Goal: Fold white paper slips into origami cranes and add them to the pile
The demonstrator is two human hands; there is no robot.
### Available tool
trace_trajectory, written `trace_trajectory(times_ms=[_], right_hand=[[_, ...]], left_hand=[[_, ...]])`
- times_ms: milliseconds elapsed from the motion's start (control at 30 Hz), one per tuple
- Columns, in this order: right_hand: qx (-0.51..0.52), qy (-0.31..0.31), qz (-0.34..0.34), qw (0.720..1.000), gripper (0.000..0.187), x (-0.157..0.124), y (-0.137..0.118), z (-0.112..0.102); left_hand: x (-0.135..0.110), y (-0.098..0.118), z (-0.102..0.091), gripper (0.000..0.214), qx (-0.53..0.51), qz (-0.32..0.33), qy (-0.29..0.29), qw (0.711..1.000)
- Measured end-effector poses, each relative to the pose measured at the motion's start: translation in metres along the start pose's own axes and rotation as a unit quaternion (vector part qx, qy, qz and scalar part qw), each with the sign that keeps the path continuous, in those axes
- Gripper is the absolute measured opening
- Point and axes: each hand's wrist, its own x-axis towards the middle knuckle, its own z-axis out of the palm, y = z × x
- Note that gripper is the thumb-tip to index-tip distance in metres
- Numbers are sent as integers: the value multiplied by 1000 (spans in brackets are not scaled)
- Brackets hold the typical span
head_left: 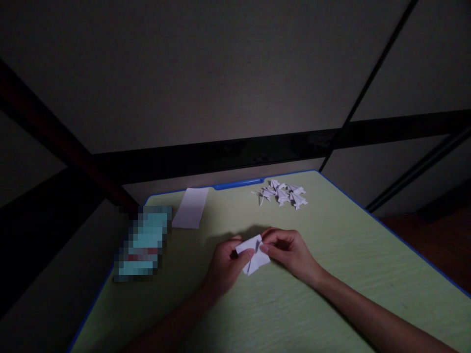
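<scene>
A small folded white paper [258, 262] is held above the table between both hands, with creased flaps showing on its face. My left hand [228, 262] pinches its left side, the thumb pressed on the front. On the right edge, my right hand [289, 247] grips the paper between thumb and fingers. Beyond the hands lies a cluster of several folded white paper figures [282, 195], pointed in shape. A flat white paper strip [191, 208] rests farther to the left.
The light green table [331, 304] has a blue edge, with a blue pen-like bar [239, 184] along its far side. At the left edge lies a blurred-out turquoise object [145, 242]. Cabinet-like panels [221, 73] stand right behind the table.
</scene>
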Motion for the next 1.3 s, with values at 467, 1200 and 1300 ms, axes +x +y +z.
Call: trace_trajectory(times_ms=[467,1200,1300], right_hand=[[29,91,81,992,17,-1,-2,8],[129,115,109,979,16,-2,9,10],[129,113,103,980,16,-1,10,10]], left_hand=[[-1,6,-1,17,-5,-36,-44,998],[1,4,-1,24,100,22,-38,994],[1,4,0,23,97,23,-39,994]])
